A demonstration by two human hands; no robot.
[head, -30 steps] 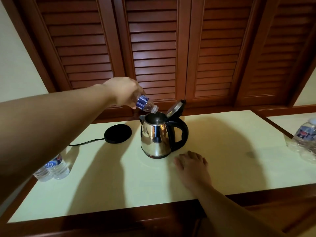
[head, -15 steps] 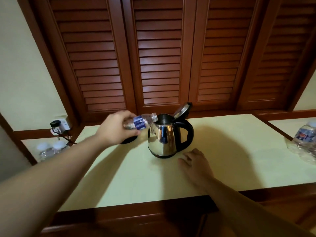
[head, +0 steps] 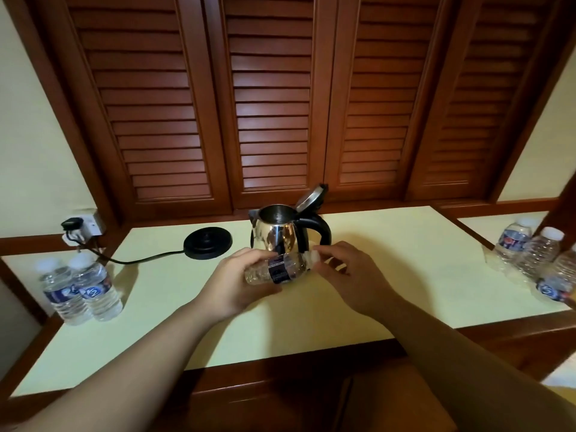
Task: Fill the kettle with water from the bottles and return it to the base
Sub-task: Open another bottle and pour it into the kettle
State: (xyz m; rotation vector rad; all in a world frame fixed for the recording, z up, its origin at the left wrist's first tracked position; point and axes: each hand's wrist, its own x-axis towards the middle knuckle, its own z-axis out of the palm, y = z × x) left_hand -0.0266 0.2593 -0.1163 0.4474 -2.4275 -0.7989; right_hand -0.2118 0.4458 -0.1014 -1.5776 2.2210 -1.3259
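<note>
A steel kettle (head: 277,233) with a black handle stands on the pale table, its lid tipped up. Its round black base (head: 208,243) lies apart to the left, cord running to a wall socket. In front of the kettle my left hand (head: 237,283) holds a small clear bottle (head: 277,270) with a blue label, lying sideways. My right hand (head: 349,272) pinches the white cap at the bottle's right end. The bottle looks empty.
Two capped water bottles (head: 82,289) stand at the table's left edge. Several more bottles (head: 530,254) sit in torn plastic wrap at the right edge. A plug sits in the socket (head: 82,226) at back left. Wooden louvred doors rise behind the table (head: 389,244).
My left hand drew the bottle away from the kettle's mouth and brought it down in front. My right hand lifted off the table and came to the bottle's cap end.
</note>
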